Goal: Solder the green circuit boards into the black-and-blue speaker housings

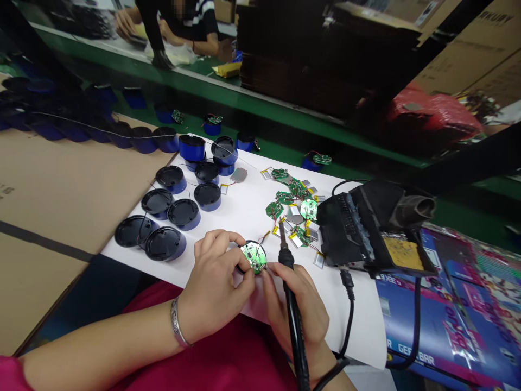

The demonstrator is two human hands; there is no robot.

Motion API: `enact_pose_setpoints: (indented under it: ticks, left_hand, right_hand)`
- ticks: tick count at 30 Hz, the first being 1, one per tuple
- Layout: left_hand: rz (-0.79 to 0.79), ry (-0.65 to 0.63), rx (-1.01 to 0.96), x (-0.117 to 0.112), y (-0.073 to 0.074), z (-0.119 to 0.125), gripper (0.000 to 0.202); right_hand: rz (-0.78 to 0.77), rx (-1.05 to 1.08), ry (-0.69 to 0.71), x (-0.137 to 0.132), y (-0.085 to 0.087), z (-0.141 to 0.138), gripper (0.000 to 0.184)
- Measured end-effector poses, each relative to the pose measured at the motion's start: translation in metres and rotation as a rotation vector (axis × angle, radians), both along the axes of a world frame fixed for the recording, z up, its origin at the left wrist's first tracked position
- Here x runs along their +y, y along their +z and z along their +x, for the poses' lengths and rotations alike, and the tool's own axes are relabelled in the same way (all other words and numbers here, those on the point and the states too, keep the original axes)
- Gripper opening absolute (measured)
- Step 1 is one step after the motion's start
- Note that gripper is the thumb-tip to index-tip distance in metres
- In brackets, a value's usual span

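Note:
A round green circuit board (254, 256) sits in front of me, with a dark round rim showing around its far edge. The fingers of my left hand (220, 271) are closed on the board's left side. My right hand (299, 304) carries a black soldering iron (290, 288), its metal tip pointing away from me and clear of the board. Meanwhile the right thumb and index finger pinch at the board's right edge; what lies between them is too small to make out. A small battery tab (265, 235) on thin wires sticks out behind the board.
Several blue-black round cups (183, 213) stand at left on the white sheet (244, 206). Green boards with batteries (299, 188) lie right of centre, beside a black soldering station (345, 228) with a yellow sponge (402, 254). A co-worker's arm (207, 43) is across the green bench.

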State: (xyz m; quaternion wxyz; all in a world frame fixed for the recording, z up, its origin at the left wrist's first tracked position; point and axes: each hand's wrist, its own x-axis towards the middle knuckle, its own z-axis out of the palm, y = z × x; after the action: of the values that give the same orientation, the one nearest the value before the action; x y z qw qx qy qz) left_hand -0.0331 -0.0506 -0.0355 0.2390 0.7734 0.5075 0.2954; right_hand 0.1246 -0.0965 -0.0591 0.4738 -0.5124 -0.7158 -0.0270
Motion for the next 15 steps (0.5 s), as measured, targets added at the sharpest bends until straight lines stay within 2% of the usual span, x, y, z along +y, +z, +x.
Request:
enact_pose_setpoints:
  ticks: [3, 6, 8, 10, 12, 15]
  left_hand:
    - [-0.002, 0.017, 0.006, 0.0, -0.001, 0.001, 0.013]
    - [-0.023, 0.022, -0.01, 0.0, -0.002, 0.001, 0.014]
    - [-0.051, 0.023, -0.02, 0.0, -0.002, 0.002, 0.014]
    - [-0.081, 0.024, -0.021, 0.001, -0.001, 0.003, 0.015]
    - [-0.103, 0.026, -0.022, 0.002, -0.001, 0.003, 0.015]
    - [-0.137, 0.025, -0.032, 0.003, 0.0, 0.004, 0.014]
  right_hand:
    - [-0.043, 0.109, -0.08, 0.0, 0.01, 0.011, 0.035]
    - [-0.108, 0.369, -0.132, 0.004, 0.021, 0.027, 0.031]
    - [-0.181, 0.601, -0.083, 0.009, 0.026, 0.039, 0.023]
    - [-0.245, 0.721, -0.055, 0.014, 0.03, 0.048, 0.014]
    - [-0.291, 0.741, -0.032, 0.018, 0.034, 0.054, 0.009]
    - [-0.352, 0.743, 0.077, 0.022, 0.038, 0.055, 0.012]
